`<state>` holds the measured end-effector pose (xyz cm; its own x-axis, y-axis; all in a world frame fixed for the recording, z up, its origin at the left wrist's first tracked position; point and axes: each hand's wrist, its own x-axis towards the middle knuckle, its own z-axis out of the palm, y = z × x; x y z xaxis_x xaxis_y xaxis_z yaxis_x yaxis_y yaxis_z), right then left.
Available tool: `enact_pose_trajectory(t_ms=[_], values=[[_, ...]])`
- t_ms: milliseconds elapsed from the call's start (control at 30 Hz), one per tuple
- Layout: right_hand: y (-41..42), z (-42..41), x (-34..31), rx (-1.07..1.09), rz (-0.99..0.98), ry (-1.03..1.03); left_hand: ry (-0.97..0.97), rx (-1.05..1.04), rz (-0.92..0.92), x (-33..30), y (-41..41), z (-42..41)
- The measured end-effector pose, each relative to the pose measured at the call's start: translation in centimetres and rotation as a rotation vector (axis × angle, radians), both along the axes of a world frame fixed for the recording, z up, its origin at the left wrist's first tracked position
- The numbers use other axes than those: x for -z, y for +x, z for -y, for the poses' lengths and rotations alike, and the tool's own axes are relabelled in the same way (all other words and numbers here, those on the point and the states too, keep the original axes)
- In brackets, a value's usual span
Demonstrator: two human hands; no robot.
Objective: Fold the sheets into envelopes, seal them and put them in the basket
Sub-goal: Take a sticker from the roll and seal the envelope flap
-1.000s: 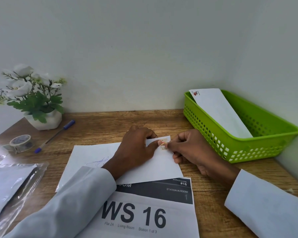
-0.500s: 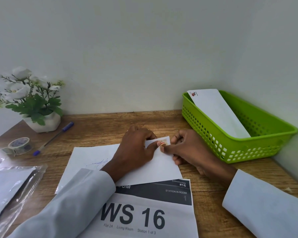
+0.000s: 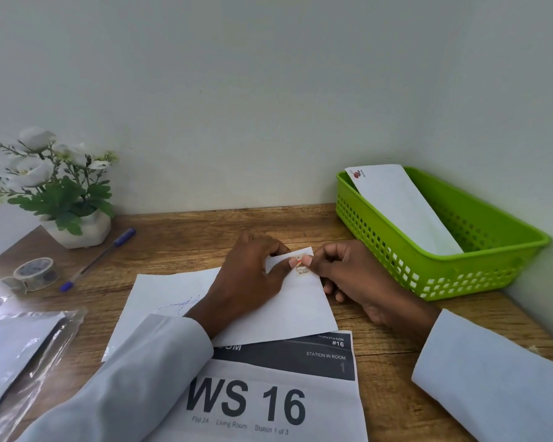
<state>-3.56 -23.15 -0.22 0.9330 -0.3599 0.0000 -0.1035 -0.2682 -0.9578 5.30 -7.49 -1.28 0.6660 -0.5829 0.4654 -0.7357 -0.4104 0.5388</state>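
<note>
Hands meet mid-frame over the white folded paper envelope [image 3: 300, 301] lying flat on the wooden tabletop [image 3: 179, 237]. Left hand [image 3: 246, 279] curls down on it, thumb pinning the top edge. Right hand [image 3: 342, 269] pinches a small colourful sticker [image 3: 301, 267] right at that corner. Green plastic basket [image 3: 460, 272], right of frame, holds another white envelope [image 3: 403, 208].

The basket [image 3: 479, 266] is lime green with a perforated grid wall. The envelope [image 3: 403, 205] inside it is white with a red mark at one corner. The table [image 3: 186, 231] is brown wood grain. The pen [image 3: 99, 258] is blue. The sign [image 3: 268, 393] is white with black lettering and a dark band.
</note>
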Motion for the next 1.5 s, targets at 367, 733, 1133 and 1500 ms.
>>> enact_pose_trajectory(t_ms=[367, 733, 1133, 1500], values=[[0.0, -0.4, 0.3, -0.079, 0.056, -0.026, -0.074, 0.035, 0.022, -0.1, 0.0, -0.2], [-0.2, -0.5, -0.1, -0.031, 0.014, 0.000, -0.044, 0.036, 0.065, 0.3, 0.0, -0.1], [-1.1, -0.5, -2.5, -0.168, 0.017, 0.235, 0.197, 0.041, -0.062, -7.5, 2.3, -3.5], [-2.3, -2.2, -5.7, -0.206, 0.203, 0.475, -0.242, 0.072, -0.384, -13.0, 2.2, -8.2]])
